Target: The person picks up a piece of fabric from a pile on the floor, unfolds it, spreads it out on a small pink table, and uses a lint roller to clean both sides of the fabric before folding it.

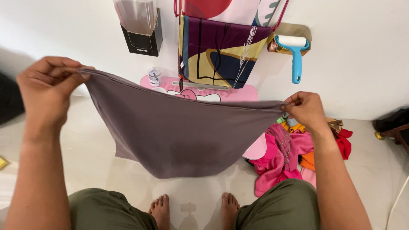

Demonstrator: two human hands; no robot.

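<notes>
The left hand [44, 89] and the right hand [304, 108] hold a grey-purple cloth [174, 132] stretched between them in the air. Each grip is closed tight, thumb against fingers, pinching 1 end of the cloth's top edge; the left hand is higher than the right, so the edge slopes down to the right. The rest of the cloth hangs loose below, above the pale floor [85, 153] and in front of the person's 2 bare feet [161, 209].

Beside the right forearm, a pile of pink, red and orange clothes [285, 157] lies on the floor. Behind the cloth, a pink board [238, 91] leans at the white wall, with a patterned cloth [217, 51] hanging above it. A blue lint roller [294, 53] hangs to the right, and a black box [142, 40] to the left.
</notes>
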